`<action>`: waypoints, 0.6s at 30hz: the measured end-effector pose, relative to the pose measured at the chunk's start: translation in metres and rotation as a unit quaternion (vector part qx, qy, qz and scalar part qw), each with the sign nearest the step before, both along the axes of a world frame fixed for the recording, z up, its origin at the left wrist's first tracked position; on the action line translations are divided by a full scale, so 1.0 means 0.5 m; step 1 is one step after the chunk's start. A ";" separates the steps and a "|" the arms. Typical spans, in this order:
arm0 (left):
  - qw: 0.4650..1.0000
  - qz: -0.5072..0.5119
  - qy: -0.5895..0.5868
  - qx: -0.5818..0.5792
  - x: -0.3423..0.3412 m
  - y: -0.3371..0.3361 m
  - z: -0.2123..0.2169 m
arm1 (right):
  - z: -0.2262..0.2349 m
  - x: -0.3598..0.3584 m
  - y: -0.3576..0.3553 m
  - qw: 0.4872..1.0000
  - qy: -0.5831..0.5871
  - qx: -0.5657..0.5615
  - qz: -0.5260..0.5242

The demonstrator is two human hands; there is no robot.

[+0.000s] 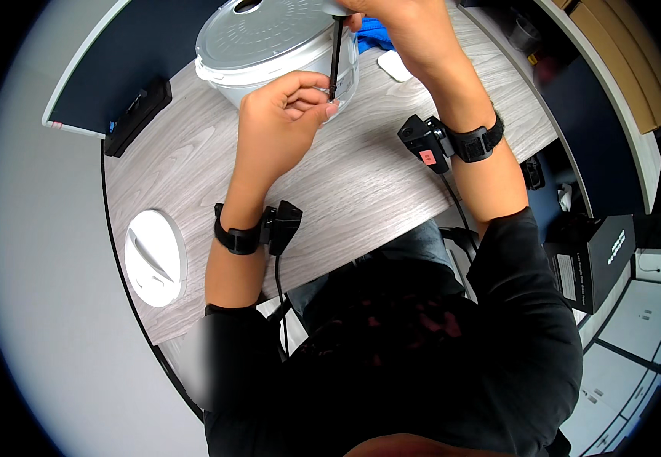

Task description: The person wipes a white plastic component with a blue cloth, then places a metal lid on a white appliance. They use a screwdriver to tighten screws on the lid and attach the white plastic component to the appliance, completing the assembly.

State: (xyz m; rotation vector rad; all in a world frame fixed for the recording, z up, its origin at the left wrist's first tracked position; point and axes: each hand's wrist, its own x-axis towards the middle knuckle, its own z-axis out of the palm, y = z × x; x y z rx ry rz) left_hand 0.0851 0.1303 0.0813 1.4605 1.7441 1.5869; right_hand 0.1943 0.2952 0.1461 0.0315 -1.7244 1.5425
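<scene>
A silver-grey rice cooker (269, 46) stands on the wooden table (361, 183) at the far side. My right hand (406, 30) grips the handle of a black screwdriver (335, 57) held upright against the cooker's front. My left hand (284, 114) pinches at the screwdriver's tip with fingers curled, against the cooker's lower front wall. Whatever small part lies between the fingertips is hidden. Both wrists wear black straps with small black devices and cables.
A round white lid part (155, 257) lies on the table's left end. A black flat device (138, 116) sits at the back left, a small white object (395, 65) and blue cloth (376, 34) behind the cooker. A black box (593, 263) stands on the floor, right.
</scene>
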 end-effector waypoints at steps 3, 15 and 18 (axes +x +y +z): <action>0.998 -0.036 -0.034 -0.038 -0.008 -0.002 0.008 | -0.002 -0.002 0.003 1.000 0.003 0.004 0.003; 0.994 -0.068 -0.073 -0.038 -0.028 -0.012 0.018 | 0.012 -0.001 0.011 0.995 -0.040 -0.001 0.091; 0.997 -0.053 -0.036 -0.033 -0.023 -0.015 0.024 | 0.029 -0.009 0.000 0.991 -0.064 0.001 0.114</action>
